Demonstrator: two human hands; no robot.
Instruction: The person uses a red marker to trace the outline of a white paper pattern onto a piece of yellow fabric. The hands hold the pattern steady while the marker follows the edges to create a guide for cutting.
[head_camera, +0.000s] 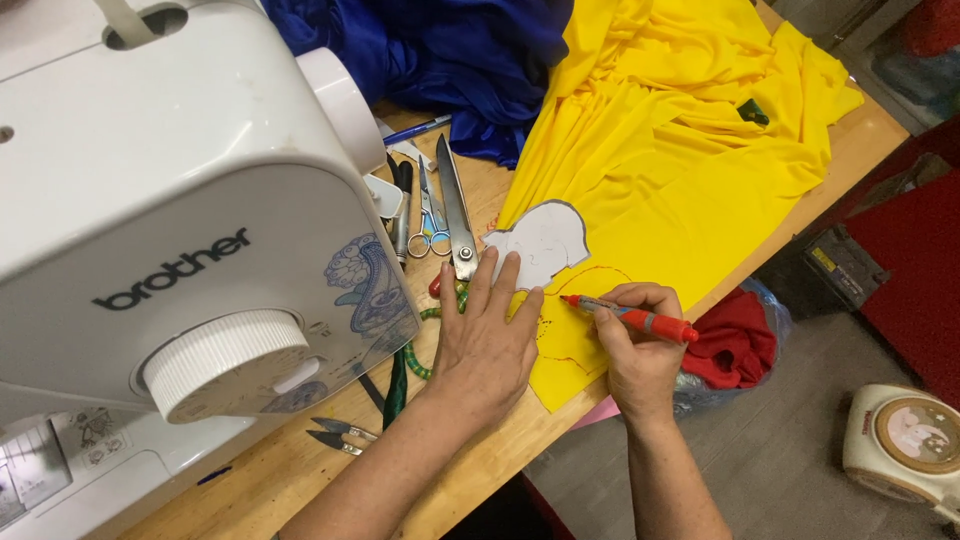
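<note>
The red marker (632, 318) lay gripped in the right hand (637, 352), fingers clenched round its barrel, tip pointing left and touching the yellow fabric (680, 170). The tip sat just beside the lower right edge of the white template (538, 243), on a red line drawn on the cloth around that edge. The template rested flat on the fabric near the fabric's lower left corner, at the front part of the wooden table (500, 455).

The left hand (487, 345) lay palm down with fingers spread and released, grasping nothing; its fingertips pressed on the lower edge of the template and the fabric beside it. The two hands were near each other, the marker tip between them.

Left of the template, large shears (457, 212) lay on the table, blades pointing away from the person, with small scissors (430, 215) just beside them. A blue pen (418, 129) lay beyond these. A green beaded cord (418, 355) ran partly under the left hand. Small snips (338, 434) lay near the left forearm.

A white sewing machine (170, 200) occupied the left side of the table. Blue fabric (450, 60) was heaped at the far side, touching the yellow fabric. Off the table edge, red cloth (735, 345) sat in a bag below the right hand, and a round white device (905, 440) stood on the floor, well apart.
</note>
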